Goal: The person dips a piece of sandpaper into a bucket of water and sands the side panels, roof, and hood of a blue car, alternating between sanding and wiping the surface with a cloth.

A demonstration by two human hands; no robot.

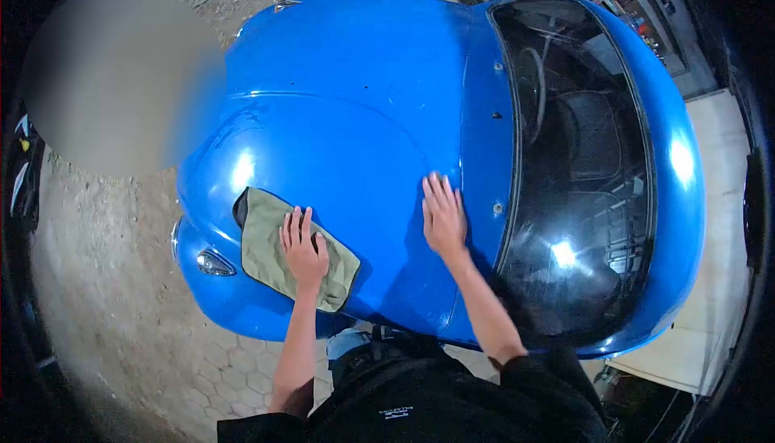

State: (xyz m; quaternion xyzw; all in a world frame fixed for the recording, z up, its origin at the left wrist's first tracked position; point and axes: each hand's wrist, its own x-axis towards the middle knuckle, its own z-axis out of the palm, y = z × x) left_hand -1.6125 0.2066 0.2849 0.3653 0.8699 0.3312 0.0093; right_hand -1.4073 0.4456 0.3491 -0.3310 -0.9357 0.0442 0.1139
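Observation:
Under my left hand (303, 249) lies an olive-green cloth (266, 241), spread over the front of a blue car's hood (347, 160). The fingers of that hand are stretched out flat on the fabric. A dark patch shows at the cloth's upper left corner. My right hand (443, 215) rests palm down on the bare blue paint, close to the base of the windshield, with its fingers extended. Nothing is held in it.
The windshield (573, 169) rises to the right, with a steering wheel (533, 96) behind the glass. A chrome signal lamp (215, 262) sits on the near fender. Hexagonal paving (230, 370) lies below. A blurred round patch covers the upper left.

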